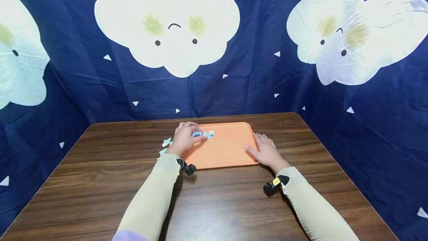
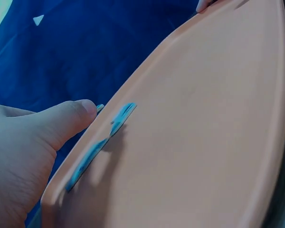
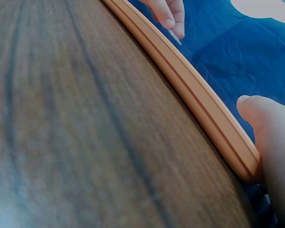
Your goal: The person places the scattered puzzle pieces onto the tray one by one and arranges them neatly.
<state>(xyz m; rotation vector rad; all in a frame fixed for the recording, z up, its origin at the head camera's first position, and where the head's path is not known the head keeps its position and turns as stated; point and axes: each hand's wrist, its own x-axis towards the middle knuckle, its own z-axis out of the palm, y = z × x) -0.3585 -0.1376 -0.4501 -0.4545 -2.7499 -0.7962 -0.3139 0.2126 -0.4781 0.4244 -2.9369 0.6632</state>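
Observation:
An orange tray (image 1: 227, 151) lies on the wooden table. My left hand (image 1: 185, 137) is over its far left part, pinching a thin, flat light-blue piece (image 2: 100, 108) between thumb and fingers; its white edge shows in the right wrist view. Beside those fingertips, flat blue printed pieces (image 1: 210, 134) lie on the tray, and in the left wrist view they form a strip (image 2: 90, 159) near the rim. My right hand (image 1: 265, 151) rests at the tray's right edge, fingers extended outside the rim and thumb over it.
More light-blue pieces (image 1: 166, 142) lie on the table left of the tray, partly hidden by my left wrist. A dark blue curtain (image 1: 207, 96) with cloud prints hangs behind and beside the table (image 1: 220, 203).

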